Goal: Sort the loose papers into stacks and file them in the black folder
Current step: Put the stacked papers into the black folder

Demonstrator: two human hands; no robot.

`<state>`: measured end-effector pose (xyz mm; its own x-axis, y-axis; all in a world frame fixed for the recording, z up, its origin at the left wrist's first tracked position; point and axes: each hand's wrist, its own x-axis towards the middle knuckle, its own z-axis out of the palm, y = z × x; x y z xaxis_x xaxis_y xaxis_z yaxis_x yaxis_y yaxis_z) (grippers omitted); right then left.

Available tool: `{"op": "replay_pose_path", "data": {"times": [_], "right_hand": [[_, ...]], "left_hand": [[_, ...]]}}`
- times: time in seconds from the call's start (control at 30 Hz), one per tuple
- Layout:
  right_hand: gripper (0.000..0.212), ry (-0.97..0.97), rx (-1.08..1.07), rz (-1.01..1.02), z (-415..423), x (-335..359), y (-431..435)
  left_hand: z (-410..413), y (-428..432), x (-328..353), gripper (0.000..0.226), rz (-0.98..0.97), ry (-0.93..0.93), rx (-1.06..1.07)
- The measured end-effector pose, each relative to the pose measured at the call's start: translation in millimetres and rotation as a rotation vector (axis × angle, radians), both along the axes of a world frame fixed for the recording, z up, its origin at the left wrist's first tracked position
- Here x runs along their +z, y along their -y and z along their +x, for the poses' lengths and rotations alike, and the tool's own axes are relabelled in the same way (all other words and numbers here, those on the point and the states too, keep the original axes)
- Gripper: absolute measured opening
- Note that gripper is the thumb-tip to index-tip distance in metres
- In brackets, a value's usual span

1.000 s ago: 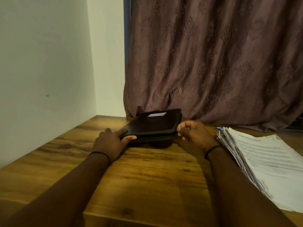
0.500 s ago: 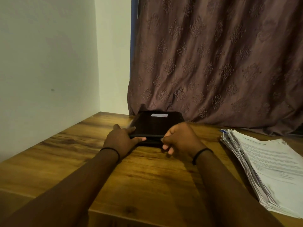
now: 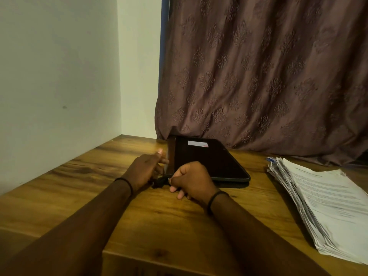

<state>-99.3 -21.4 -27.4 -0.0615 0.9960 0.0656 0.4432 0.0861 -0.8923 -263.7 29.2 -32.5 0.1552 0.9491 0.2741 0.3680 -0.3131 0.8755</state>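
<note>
The black folder point(image 3: 207, 162) lay flat and closed on the wooden tabletop point(image 3: 159, 226), at the far centre, with its far edge against the foot of a patterned brown curtain point(image 3: 258, 76). A small white label point(image 3: 197, 144) was on the cover near the far edge.

The left hand point(image 3: 143, 170) was just left of the folder. Its fingers point(image 3: 164, 161) were nearly straight and touched the folder's left edge, the thumb was raised, and nothing was enclosed in the hand.

The right hand point(image 3: 193, 180) was over the folder's near-left corner. Its fingers point(image 3: 175, 189) were curled tight and pinched a small dark tab point(image 3: 160, 181) that projected at that corner. Whether the tab was a zip pull or a strap could not be determined. The two hands were close together, with the tab between them. Each wrist carried a thin dark band.

The loose papers point(image 3: 326, 208) sat in one thick, uneven stack on the right side of the tabletop, well apart from the folder. The printed text on the top sheet was too blurred to read. A plain pale wall point(image 3: 59, 76) bounded the tabletop on the left.
</note>
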Motion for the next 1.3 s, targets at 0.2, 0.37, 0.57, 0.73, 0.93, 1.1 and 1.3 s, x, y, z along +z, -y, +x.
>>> {"op": "replay_pose_path", "data": {"times": [0.2, 0.37, 0.57, 0.73, 0.93, 1.1, 1.3], "right_hand": [[0.028, 0.120, -0.201, 0.114, 32, 11, -5], [0.028, 0.559, -0.780, 0.266, 93, 1, -25], [0.051, 0.661, -0.821, -0.044, 122, -15, -33], [0.050, 0.479, -0.920, 0.010, 121, -16, -27], [0.043, 0.198, -1.030, 0.150, 112, 6, 0], [0.014, -0.271, -0.888, 0.391, 99, 38, 33], [0.010, -0.225, -0.620, 0.605, 38, 118, 67]], "left_hand": [[2, -4, -5, 0.043, 0.081, -0.135, 0.025], [4, -11, -11, 0.041, 0.158, -0.363, 0.047], [20, -8, -8, 0.062, 0.059, -0.594, 0.024], [16, 2, -6, 0.052, -0.009, -0.442, -0.039], [11, 18, -6, 0.054, 0.038, -0.349, 0.026], [11, 33, -4, 0.059, 0.062, -0.311, 0.043], [4, 53, 18, 0.090, 0.072, -0.384, -0.032]]}}
